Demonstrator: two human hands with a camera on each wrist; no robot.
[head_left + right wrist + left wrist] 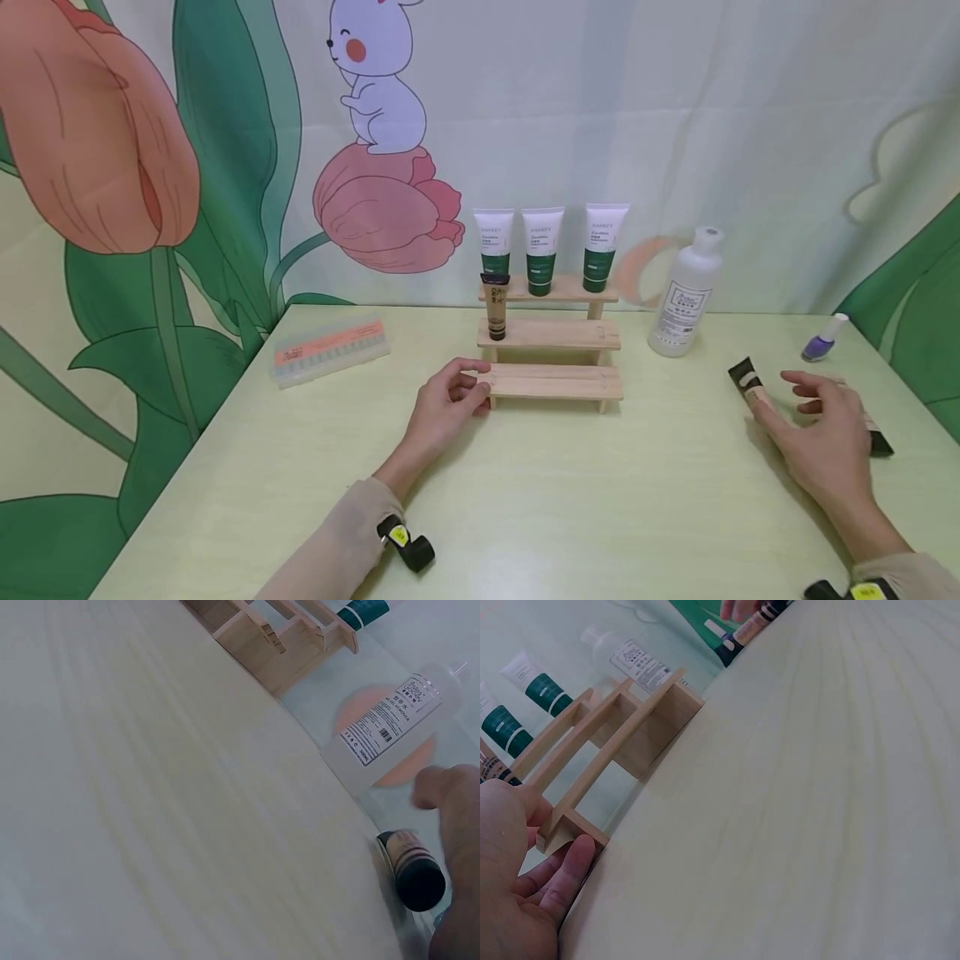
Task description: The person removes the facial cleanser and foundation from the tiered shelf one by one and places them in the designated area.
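Note:
My left hand (447, 398) grips the left end of the lowest step of a small three-tier wooden rack (551, 382); in the left wrist view, thumb and fingers close around that end. Three white-and-green tubes (540, 250) stand on the top tier. A small gold-brown tube (496, 307) with a dark top stands on the middle tier at the left. My right hand (828, 437), fingers loosely bent, is over the right side of the table. By its thumb lies a black-ended tan tube (744, 377); another black end (881, 442) shows beyond the hand. Contact is unclear.
A white bottle with a printed label (681, 296) stands right of the rack. Farther right is a small purple bottle with a white cap (825, 337). A flat clear case with an orange label (330, 352) lies at the left. A printed curtain (525, 108) hangs behind the table.

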